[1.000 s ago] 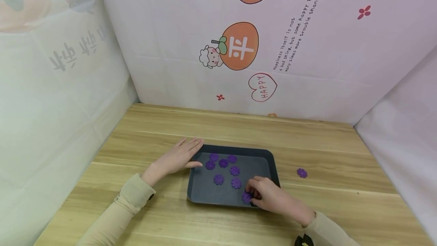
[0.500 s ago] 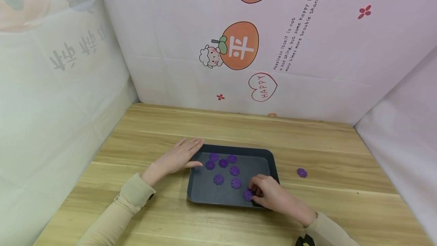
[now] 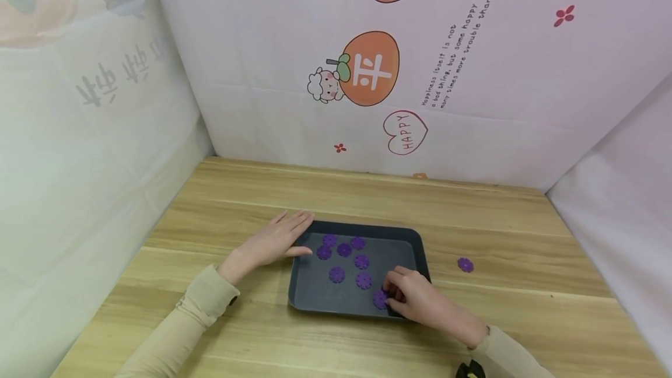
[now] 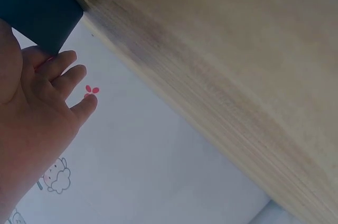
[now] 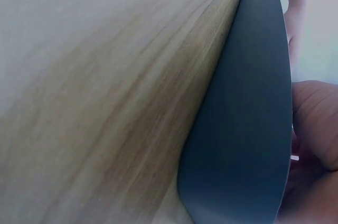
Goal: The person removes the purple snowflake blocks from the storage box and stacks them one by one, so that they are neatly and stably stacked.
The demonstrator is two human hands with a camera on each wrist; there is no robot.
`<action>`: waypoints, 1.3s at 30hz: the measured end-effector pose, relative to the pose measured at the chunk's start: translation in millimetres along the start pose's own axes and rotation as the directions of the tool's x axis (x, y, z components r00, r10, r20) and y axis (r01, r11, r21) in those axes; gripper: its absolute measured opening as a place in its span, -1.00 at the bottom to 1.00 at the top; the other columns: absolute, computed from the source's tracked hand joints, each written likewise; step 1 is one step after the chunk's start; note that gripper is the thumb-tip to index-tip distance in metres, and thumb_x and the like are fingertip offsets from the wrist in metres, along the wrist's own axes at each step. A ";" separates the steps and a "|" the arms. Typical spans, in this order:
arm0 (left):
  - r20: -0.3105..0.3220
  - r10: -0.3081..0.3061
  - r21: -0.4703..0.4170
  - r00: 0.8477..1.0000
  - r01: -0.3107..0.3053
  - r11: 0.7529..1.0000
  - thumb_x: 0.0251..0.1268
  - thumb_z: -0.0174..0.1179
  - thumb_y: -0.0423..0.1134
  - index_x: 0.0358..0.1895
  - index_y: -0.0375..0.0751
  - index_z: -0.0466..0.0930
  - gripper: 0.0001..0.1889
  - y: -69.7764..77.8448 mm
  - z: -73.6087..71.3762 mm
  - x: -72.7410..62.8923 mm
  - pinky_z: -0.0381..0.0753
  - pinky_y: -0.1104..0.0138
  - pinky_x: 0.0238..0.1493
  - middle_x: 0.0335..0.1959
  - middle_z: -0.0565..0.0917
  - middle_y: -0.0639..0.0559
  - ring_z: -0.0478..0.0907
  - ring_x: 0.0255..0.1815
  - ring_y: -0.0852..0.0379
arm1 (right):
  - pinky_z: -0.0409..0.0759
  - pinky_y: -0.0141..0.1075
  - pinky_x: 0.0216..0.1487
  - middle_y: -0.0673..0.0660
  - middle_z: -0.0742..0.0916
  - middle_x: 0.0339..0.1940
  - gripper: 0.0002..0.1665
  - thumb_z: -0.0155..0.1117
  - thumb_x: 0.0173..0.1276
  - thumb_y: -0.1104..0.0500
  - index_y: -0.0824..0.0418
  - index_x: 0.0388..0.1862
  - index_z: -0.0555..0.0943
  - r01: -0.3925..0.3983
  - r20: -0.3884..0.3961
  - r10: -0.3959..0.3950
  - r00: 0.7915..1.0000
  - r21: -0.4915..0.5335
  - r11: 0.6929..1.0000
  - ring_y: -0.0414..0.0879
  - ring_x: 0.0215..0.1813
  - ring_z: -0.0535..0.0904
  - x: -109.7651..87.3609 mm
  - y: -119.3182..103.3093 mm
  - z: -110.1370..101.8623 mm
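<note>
A dark grey rectangular tray [image 3: 320,299] lies on the table with several purple flower-shaped discs, such as this one [image 3: 364,280], spread over its floor. At the tray's far left corner rests my left hand [image 3: 273,242], its fingers straight and its thumb lying over the left rim. My right hand [image 3: 415,298] reaches over the near right corner, thumb and fingers curled at the edge of a purple flower-shaped disc [image 3: 380,300] and pinching it. In the right wrist view the tray's side wall [image 5: 237,108] hides most of the fingers.
One more purple disc [image 3: 465,265] lies on the wooden table [image 3: 504,232] to the right of the tray. A white printed cloth [image 3: 283,127] rises behind the table, with plain cloth walls at both sides.
My right hand has shifted slightly up and right along with the pinched disc, then stayed nearly still. The left hand and the other discs keep their places.
</note>
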State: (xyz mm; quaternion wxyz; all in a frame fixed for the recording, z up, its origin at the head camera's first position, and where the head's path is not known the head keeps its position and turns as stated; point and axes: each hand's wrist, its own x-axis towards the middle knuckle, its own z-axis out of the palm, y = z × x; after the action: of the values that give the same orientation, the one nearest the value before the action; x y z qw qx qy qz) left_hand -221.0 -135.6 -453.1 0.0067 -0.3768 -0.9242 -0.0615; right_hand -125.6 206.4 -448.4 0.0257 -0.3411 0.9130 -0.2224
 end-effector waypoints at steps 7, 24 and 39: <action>-0.002 -0.002 0.005 1.000 0.002 1.000 0.42 0.00 0.26 0.57 -0.27 0.06 -0.13 -0.2 -0.3 -0.1 0.07 -0.12 0.61 0.59 0.17 -0.17 0.14 0.60 -0.10 | 0.52 -0.56 -0.46 0.02 0.62 -0.40 -0.73 0.56 0.09 0.26 0.22 -0.32 0.60 -0.017 0.029 0.017 0.999 0.007 1.000 -0.33 -0.44 0.51 2.3 -3.3 -2.4; 0.001 -0.001 0.004 1.000 0.001 1.000 0.43 -0.01 0.27 0.57 -0.25 0.06 -0.14 1.2 -1.4 -0.1 0.07 -0.10 0.61 0.59 0.17 -0.16 0.14 0.61 -0.09 | 0.52 -0.54 -0.46 0.00 0.63 -0.41 -0.74 0.57 0.08 0.26 0.21 -0.34 0.61 -0.053 0.024 0.052 0.998 0.019 0.998 -0.36 -0.42 0.49 0.3 -1.6 -1.2; 0.003 -0.005 -0.003 1.000 0.005 1.000 0.42 0.00 0.27 0.57 -0.25 0.05 -0.13 -1.2 0.6 0.1 0.06 -0.11 0.61 0.59 0.16 -0.17 0.12 0.61 -0.10 | 0.51 -0.55 -0.46 -0.01 0.62 -0.42 -0.75 0.54 0.10 0.30 0.19 -0.36 0.59 -0.019 0.045 0.018 0.999 0.012 1.000 -0.36 -0.43 0.49 1.7 -3.5 -2.3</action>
State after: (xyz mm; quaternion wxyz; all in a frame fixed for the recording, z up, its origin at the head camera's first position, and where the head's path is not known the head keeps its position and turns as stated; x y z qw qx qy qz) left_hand -221.9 -136.3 -453.8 0.0048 -0.3746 -0.9251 -0.0625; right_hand -125.3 203.9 -444.6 0.0502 -0.3374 0.9139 -0.2202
